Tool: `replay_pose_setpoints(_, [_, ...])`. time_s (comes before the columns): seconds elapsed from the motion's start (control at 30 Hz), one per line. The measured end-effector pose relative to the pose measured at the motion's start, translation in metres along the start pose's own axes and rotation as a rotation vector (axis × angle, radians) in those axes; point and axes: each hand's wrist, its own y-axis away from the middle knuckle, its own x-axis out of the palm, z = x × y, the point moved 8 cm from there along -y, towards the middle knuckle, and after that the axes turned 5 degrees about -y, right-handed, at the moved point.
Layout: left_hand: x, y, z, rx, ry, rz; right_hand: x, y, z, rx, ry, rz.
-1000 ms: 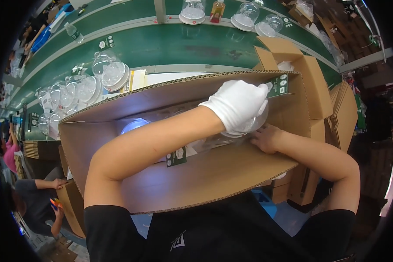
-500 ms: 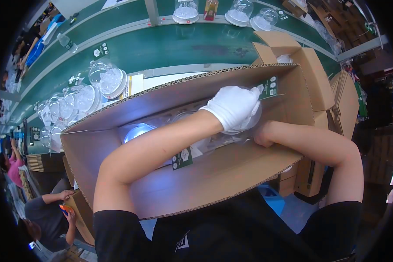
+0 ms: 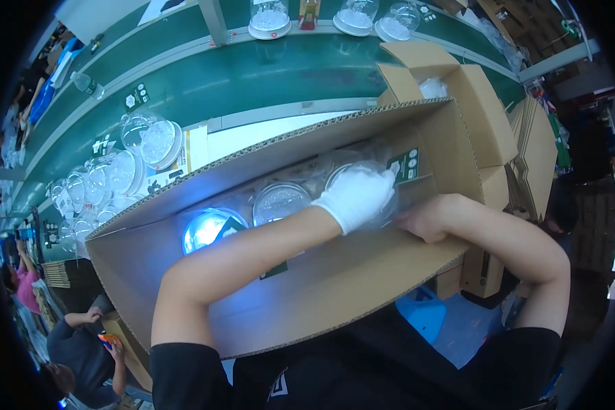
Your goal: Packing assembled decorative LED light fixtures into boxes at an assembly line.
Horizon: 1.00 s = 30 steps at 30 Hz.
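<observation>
My left hand [image 3: 359, 195], in a white glove, is closed over a round clear item [image 3: 342, 175] in clear plastic toward the right end of a long cardboard box [image 3: 321, 307]. Its fingers curl around it, partly hidden. Close by, my bare right hand [image 3: 430, 217] reaches down inside the box at the same item's right side, blurred, its fingertips out of sight. To the left in the box lie a clear round item [image 3: 280, 203] with a pale rim and another round one glowing blue-white [image 3: 212, 229]. A dark green card [image 3: 406, 165] stands beside my glove.
Several clear domes with white bases [image 3: 160, 143] crowd the green bench [image 3: 287, 75] at left. More domes stand on its far shelf beside an amber bottle [image 3: 309, 14]. An open smaller carton [image 3: 482, 102] adjoins the box's right end. A co-worker [image 3: 82, 348] sits at lower left.
My left glove has moved slightly down and left in the box, uncovering more of the round items. My right hand has shifted a little right. The view has moved slightly.
</observation>
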Motion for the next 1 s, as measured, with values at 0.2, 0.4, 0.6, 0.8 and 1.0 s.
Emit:
replay_pose_setpoints(0.2, [0.022, 0.035, -0.051, 0.173, -0.105, -0.036, -0.109, 0.130, 0.026, 0.134, -0.101, -0.313])
replay_pose_setpoints(0.4, [0.009, 0.027, -0.046, 0.163, -0.125, -0.114, -0.174, 0.070, 0.036, 0.014, -0.110, -0.455])
replay_pose_setpoints(0.6, [-0.019, 0.011, -0.009, -0.022, -0.065, -0.046, -0.169, 0.040, -0.013, 0.324, 0.092, -0.274])
replay_pose_setpoints(0.8, [-0.025, -0.002, 0.005, -0.026, -0.023, 0.025, -0.185, 0.115, 0.008, 0.172, -0.116, -0.673])
replay_pose_setpoints(1.0, [0.021, -0.002, 0.011, 0.056, -0.081, 0.145, -0.163, 0.169, 0.007, 0.073, -0.140, -1.112])
